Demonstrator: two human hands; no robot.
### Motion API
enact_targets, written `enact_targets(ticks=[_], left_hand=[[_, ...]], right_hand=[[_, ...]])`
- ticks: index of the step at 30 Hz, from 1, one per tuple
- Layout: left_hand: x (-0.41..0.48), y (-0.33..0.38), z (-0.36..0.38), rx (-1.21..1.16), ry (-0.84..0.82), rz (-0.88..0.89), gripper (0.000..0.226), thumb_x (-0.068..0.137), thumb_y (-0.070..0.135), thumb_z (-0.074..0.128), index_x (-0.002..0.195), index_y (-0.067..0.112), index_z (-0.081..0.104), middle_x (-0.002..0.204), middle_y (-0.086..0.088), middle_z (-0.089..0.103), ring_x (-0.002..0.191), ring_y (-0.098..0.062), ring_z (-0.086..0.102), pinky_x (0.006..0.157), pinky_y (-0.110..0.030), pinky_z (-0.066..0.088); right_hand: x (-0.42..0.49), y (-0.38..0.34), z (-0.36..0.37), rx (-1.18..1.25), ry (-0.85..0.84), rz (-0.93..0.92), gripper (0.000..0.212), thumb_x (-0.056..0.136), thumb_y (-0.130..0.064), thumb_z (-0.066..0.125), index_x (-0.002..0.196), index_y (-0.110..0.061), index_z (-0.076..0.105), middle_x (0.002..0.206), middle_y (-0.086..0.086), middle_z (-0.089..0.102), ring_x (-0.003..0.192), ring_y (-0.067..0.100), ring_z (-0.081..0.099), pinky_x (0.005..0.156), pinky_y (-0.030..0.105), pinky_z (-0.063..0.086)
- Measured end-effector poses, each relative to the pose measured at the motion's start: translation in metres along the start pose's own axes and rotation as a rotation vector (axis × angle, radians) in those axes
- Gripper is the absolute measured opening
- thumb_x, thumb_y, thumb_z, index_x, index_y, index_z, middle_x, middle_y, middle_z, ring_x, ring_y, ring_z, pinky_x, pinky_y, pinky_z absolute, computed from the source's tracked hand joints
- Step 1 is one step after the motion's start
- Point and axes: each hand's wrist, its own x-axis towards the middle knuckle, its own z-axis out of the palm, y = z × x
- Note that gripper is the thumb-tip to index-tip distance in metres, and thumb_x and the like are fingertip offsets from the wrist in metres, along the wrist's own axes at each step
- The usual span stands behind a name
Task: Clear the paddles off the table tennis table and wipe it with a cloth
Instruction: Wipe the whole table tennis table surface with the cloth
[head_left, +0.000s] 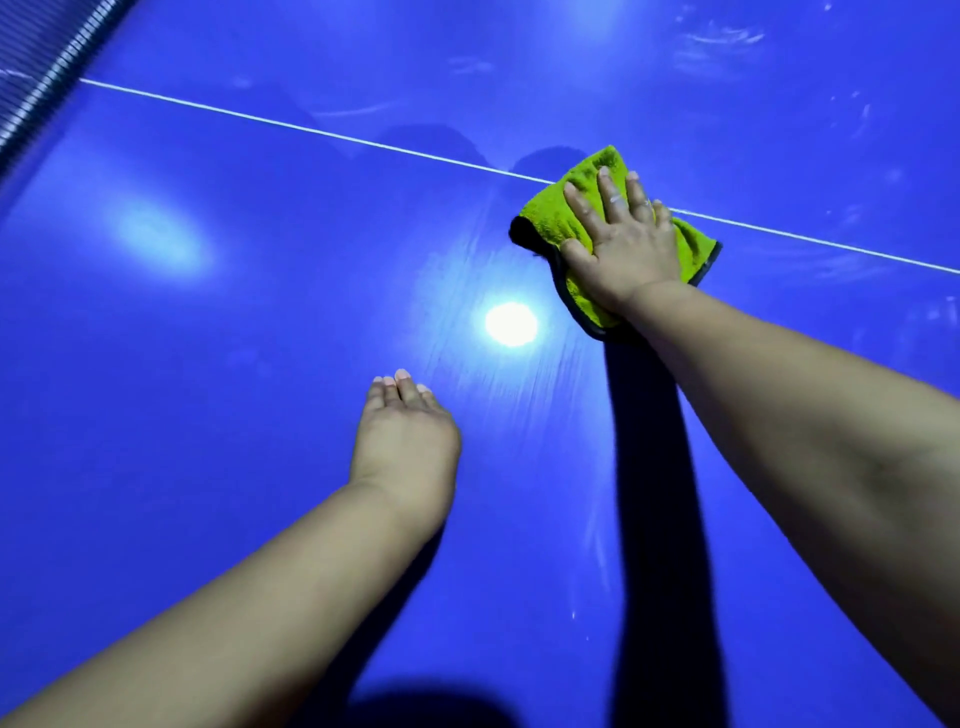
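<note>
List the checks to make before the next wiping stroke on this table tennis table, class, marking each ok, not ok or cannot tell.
1. Right hand pressing flat on the green cloth: ok.
2. Cloth lying on the table tennis table, across the white line: ok.
3. Left hand apart from the cloth: ok.
4. Paddles off the table: none in view, but the whole table is not shown: cannot tell.
5. Surface clean: smears show at far right: not ok.
</note>
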Motion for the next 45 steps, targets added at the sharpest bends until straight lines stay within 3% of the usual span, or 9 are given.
enact_targets(ticks=[8,15,18,20,28,31,34,40,45], left_hand=[[-0.017,-0.008,0.011,-0.221,0.082,-0.011,0.095,0.085,0.051,0.058,0.147,0.000,0.009,0.155,-0.022,0.007,0.144,-0.030,0.008,0.116,-0.043,0.007],[-0.099,-0.012,0.077,-0.212,0.386,0.166,0.070,0.097,0.038,0.037,0.150,0.009,-0.001,0.158,-0.010,-0.002,0.145,-0.022,0.000,0.116,-0.041,0.000],[-0.151,-0.014,0.120,-0.211,0.532,0.294,0.066,0.085,0.023,0.057,0.143,0.004,0.033,0.149,-0.014,0.033,0.138,-0.024,0.033,0.113,-0.040,0.010],[-0.182,-0.015,0.145,-0.250,0.592,0.355,0.055,0.078,0.014,0.046,0.132,0.002,0.051,0.136,-0.015,0.052,0.125,-0.027,0.050,0.107,-0.041,0.019],[-0.268,-0.012,0.183,-0.277,0.461,0.333,0.061,0.069,0.014,0.029,0.119,-0.001,0.062,0.124,-0.017,0.061,0.115,-0.028,0.058,0.101,-0.040,0.024],[-0.282,-0.001,0.186,-0.245,0.487,0.351,0.053,0.065,0.016,0.056,0.115,0.001,0.066,0.121,-0.014,0.063,0.113,-0.026,0.061,0.101,-0.040,0.030],[-0.286,0.013,0.185,-0.269,0.442,0.345,0.069,0.046,0.016,0.083,0.112,0.001,0.067,0.118,-0.014,0.065,0.111,-0.025,0.062,0.101,-0.041,0.038],[-0.280,0.032,0.170,-0.316,0.424,0.347,0.074,0.041,0.023,0.089,0.109,0.001,0.068,0.115,-0.014,0.066,0.107,-0.026,0.064,0.089,-0.045,0.049],[-0.241,0.052,0.146,-0.338,0.421,0.317,0.077,0.046,0.028,0.090,0.113,-0.001,0.065,0.119,-0.017,0.064,0.110,-0.029,0.062,0.099,-0.039,0.026]], right_hand=[[-0.151,-0.049,0.018,-0.007,-0.040,0.018,0.067,0.088,-0.061,0.019,0.151,-0.045,0.005,0.162,-0.001,-0.004,0.149,0.027,-0.007,0.118,0.053,0.000],[-0.300,-0.103,0.038,-0.001,-0.042,0.009,0.068,0.085,-0.061,0.019,0.150,-0.043,0.007,0.162,0.001,0.003,0.149,0.029,0.000,0.118,0.054,0.005],[-0.359,-0.130,0.048,0.005,-0.001,-0.014,0.068,0.085,-0.058,0.031,0.150,-0.039,0.022,0.159,0.005,0.018,0.147,0.033,0.015,0.114,0.056,0.013],[-0.397,-0.149,0.052,-0.001,0.022,-0.037,0.069,0.083,-0.057,0.036,0.149,-0.037,0.027,0.158,0.006,0.024,0.145,0.034,0.021,0.111,0.055,0.014],[-0.534,-0.200,0.062,0.045,-0.014,-0.118,0.075,0.080,-0.058,0.046,0.149,-0.040,0.025,0.159,0.004,0.023,0.147,0.031,0.016,0.111,0.056,0.015],[-0.573,-0.198,0.065,0.040,-0.043,-0.152,0.075,0.079,-0.057,0.047,0.149,-0.039,0.028,0.158,0.005,0.026,0.145,0.030,0.021,0.110,0.055,0.019],[-0.595,-0.181,0.068,0.018,-0.062,-0.200,0.075,0.079,-0.055,0.048,0.149,-0.037,0.028,0.157,0.004,0.028,0.145,0.029,0.022,0.108,0.054,0.023],[-0.570,-0.147,0.063,0.055,-0.081,-0.189,0.073,0.080,-0.053,0.048,0.149,-0.040,0.026,0.159,0.001,0.022,0.147,0.026,0.017,0.111,0.052,0.020],[-0.502,-0.101,0.055,0.068,-0.072,-0.109,0.072,0.082,-0.054,0.044,0.149,-0.041,0.023,0.160,0.000,0.017,0.148,0.025,0.015,0.114,0.052,0.014]])
